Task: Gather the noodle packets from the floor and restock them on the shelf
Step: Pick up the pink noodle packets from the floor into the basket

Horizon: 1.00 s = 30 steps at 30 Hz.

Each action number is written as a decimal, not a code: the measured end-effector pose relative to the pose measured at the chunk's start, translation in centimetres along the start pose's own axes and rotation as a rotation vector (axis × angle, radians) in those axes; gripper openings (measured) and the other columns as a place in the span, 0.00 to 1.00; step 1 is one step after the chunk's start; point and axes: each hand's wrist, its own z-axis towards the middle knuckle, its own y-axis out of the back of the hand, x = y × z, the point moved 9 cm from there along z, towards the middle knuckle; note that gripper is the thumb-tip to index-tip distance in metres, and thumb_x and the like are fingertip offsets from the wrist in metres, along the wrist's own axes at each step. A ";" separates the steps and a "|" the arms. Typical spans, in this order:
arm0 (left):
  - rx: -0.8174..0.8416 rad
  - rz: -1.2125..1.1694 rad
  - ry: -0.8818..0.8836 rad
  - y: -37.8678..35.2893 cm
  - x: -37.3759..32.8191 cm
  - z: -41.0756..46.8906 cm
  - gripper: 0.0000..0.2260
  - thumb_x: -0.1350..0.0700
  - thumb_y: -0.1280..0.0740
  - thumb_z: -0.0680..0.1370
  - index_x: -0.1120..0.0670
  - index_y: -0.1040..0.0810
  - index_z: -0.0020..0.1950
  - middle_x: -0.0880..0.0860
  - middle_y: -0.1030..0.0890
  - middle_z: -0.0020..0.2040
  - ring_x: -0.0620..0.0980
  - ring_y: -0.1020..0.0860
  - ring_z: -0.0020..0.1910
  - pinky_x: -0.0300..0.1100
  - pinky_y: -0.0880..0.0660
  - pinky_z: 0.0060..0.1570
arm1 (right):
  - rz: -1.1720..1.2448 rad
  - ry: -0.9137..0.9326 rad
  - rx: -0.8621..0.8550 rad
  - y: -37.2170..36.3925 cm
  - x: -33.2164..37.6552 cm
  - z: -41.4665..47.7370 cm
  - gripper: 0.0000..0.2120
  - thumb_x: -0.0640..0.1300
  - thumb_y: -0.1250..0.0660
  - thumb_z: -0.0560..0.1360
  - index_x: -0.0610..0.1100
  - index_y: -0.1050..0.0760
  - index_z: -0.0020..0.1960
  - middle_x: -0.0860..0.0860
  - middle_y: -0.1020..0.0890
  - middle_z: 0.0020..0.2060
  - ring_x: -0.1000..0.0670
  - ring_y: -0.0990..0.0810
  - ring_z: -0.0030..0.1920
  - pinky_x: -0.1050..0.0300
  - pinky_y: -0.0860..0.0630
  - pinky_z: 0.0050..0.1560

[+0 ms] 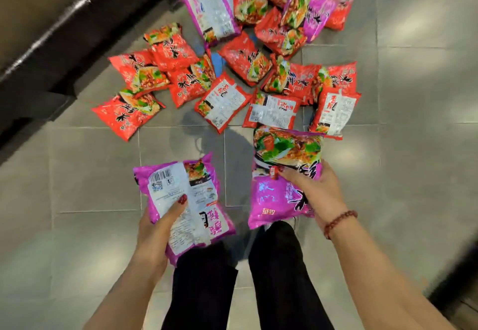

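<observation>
Nearest, above the black trousers (279,265), each hand carries one purple pack, which suggests sorting by colour before turning to the shelf. The left hand (155,234) has its grip clamped on the label-up purple packet (181,200). The thumb lies across the printed back and the fingers are hidden beneath, so whether a second pack is stacked under it cannot be told. The right hand (316,190) has its grip closed on the face-up purple packet (279,182) from its right edge, thumb on top; a bead bracelet (340,222) sits on that wrist. Both packs appear lifted off the grey tiled floor (90,174) and held flat, probably so more can be laid on them. Beyond, the red packets (222,102) lie scattered on the tiles, some overlapping and some label-up. Further purple packets (209,16) are mixed into the far heap, whose top is cut off by the frame. At upper left a dark unit (64,32) is blurred. Whether it is the shelf is unclear, and no shelf boards show.
</observation>
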 end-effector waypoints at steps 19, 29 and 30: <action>-0.205 -0.571 -0.380 15.6 -13.7 -39.5 0.38 0.48 0.17 0.58 0.55 0.24 0.64 0.60 0.16 0.54 0.61 0.16 0.48 0.52 0.18 0.36 | -0.426 0.378 0.748 -16.6 20.0 -38.8 0.26 0.45 0.24 0.68 0.49 0.31 0.62 0.57 0.22 0.56 0.54 0.22 0.57 0.70 0.27 0.52; -0.531 -0.860 -0.525 31.2 -7.1 -50.7 0.49 0.40 0.16 0.44 0.51 0.24 0.63 0.58 0.15 0.53 0.61 0.16 0.48 0.53 0.18 0.37 | -0.686 0.313 1.180 -31.9 13.7 -54.4 0.16 0.33 0.31 0.73 0.42 0.26 0.59 0.43 0.15 0.48 0.43 0.15 0.45 0.52 0.18 0.40; -0.570 -0.885 -0.538 33.0 -6.0 -51.7 0.49 0.41 0.16 0.45 0.52 0.24 0.64 0.58 0.15 0.53 0.62 0.16 0.49 0.53 0.18 0.38 | -0.708 0.318 1.223 -33.5 12.6 -56.3 0.16 0.32 0.31 0.72 0.40 0.26 0.59 0.42 0.15 0.49 0.42 0.15 0.44 0.52 0.18 0.40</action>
